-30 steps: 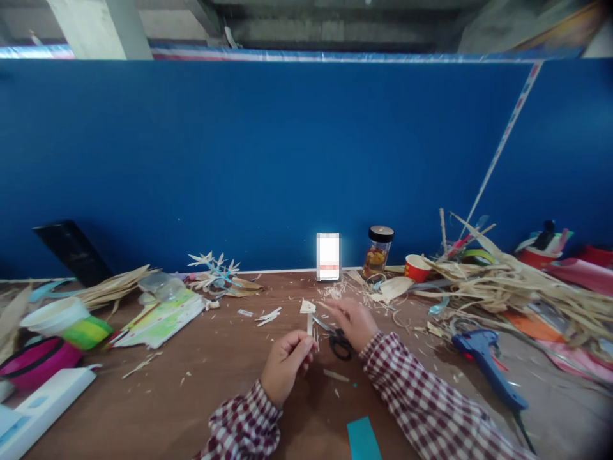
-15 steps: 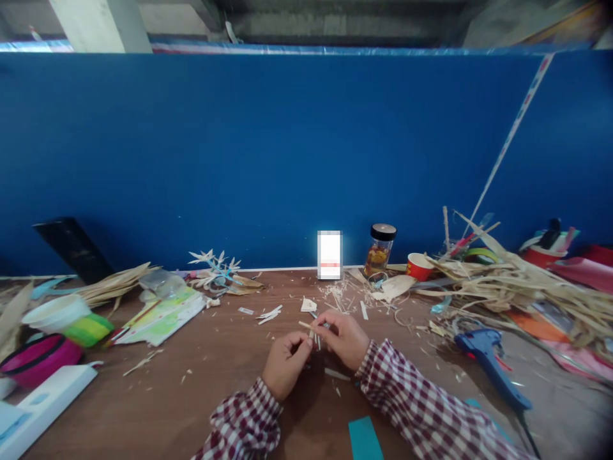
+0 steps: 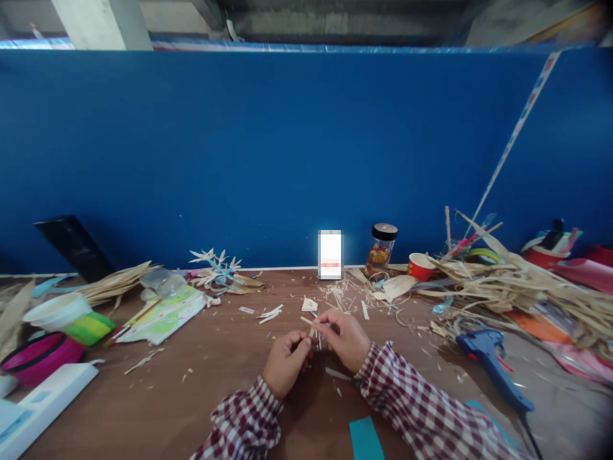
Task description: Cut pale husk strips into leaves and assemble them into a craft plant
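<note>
With my left hand [image 3: 286, 365] I pinch a small, pale, slender piece [image 3: 312, 331]; my right hand [image 3: 345, 338] pinches a narrow beige strip [image 3: 307, 321] near its top, probably for fine control, above the brown wood-grain table [image 3: 182, 409].

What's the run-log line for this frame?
left hand: pinching short pale strip | right hand: pinching slender tan strip | strip contact: unclear | blue plastic glue gun: lying on brown wood-grain table
</note>
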The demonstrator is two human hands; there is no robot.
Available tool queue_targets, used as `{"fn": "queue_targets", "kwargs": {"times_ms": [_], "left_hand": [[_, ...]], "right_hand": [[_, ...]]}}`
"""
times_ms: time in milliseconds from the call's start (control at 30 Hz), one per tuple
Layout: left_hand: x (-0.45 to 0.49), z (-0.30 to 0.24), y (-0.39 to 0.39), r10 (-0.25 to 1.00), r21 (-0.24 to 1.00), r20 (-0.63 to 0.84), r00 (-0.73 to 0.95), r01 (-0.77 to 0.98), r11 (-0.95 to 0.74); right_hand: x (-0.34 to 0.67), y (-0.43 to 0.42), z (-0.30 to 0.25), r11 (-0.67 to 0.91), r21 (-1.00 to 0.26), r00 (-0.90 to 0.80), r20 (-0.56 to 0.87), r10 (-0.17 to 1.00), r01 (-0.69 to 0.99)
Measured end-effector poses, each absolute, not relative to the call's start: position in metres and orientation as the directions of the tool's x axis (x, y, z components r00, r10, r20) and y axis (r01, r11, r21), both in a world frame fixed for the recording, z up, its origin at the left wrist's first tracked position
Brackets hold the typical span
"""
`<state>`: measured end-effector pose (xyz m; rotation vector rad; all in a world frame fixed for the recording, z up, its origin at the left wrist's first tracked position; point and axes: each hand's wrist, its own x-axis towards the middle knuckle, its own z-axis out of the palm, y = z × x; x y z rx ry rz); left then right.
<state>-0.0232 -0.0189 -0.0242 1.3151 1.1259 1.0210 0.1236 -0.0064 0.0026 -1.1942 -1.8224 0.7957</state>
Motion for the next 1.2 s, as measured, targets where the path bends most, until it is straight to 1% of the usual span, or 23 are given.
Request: {"fn": "queue_targets", "kwargs": {"times_ms": [133, 233, 367, 500, 667, 900, 1000, 1100, 1200], "left_hand": [[-0.024, -0.025, -0.018, 0.990, 0.999, -0.015, 0.142, 0.045, 0.009], [-0.024, -0.024, -0.018, 0.993, 0.999, 0.003, 0.120, 0.042, -0.008], [-0.025, -0.024, -0.018, 0.989, 0.998, 0.011, 0.145, 0.052, -0.019], [-0.026, -0.025, -0.019, 0.985, 0.999, 0.027, 0.169, 0.024, -0.032], [-0.025, -0.025, -0.019, 0.981, 0.999, 0.005, 0.193, 0.032, -0.011], [-0.022, -0.025, -0.018, 0.982, 0.995, -0.079, 0.171, -0.045, 0.088], [-0.023, -0.027, -0.017, 0.982, 0.998, -0.041, 0.183, -0.039, 0.049], [-0.022, -0.027, -0.020, 0.981, 1.000, -0.005, 0.192, 0.009, 0.003], [-0.019, -0.024, -0.026, 0.978, 0.996, 0.009, 0.208, 0.087, -0.027]], "right_hand": [[0.122, -0.009, 0.003, 0.291, -0.893, -0.299, 0.190, 0.935, 0.343], [0.120, -0.010, 0.002, 0.286, -0.892, -0.342, 0.163, 0.925, 0.349], [0.119, -0.010, 0.002, 0.354, -0.833, -0.327, 0.224, 0.918, 0.424], [0.120, -0.010, 0.004, 0.402, -0.778, -0.311, 0.277, 0.909, 0.483], [0.125, -0.007, 0.001, 0.401, -0.698, -0.234, 0.326, 0.916, 0.593], [0.125, -0.008, 0.001, 0.412, -0.721, -0.238, 0.337, 0.911, 0.557], [0.121, -0.012, 0.002, 0.436, -0.713, -0.278, 0.336, 0.900, 0.549], [0.122, -0.011, 0.000, 0.459, -0.649, -0.298, 0.349, 0.888, 0.607], [0.133, -0.003, -0.004, 0.417, -0.494, -0.252, 0.366, 0.896, 0.763]]}}
